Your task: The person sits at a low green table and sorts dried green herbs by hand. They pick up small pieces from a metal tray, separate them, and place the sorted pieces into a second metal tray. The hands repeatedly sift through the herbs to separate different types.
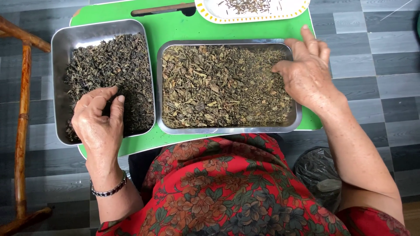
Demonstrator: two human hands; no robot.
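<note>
Two metal trays sit on a green table (175, 26). The left tray (59, 52) holds dark dried leaves (113, 61). The right tray (227, 130) holds lighter, greenish-brown dried leaves (218, 87). My left hand (98, 122) rests in the left tray, fingers curled together over the dark leaves as if pinching some. My right hand (306, 70) lies over the right tray's far right corner, fingertips touching the lighter leaves, thumb tucked in.
A white oval plate with a yellow rim (210, 15) holds a few stems at the table's far edge. A wooden frame (22, 109) stands at the left. A dark plastic bag (319, 175) lies on the grey tiled floor by my right side.
</note>
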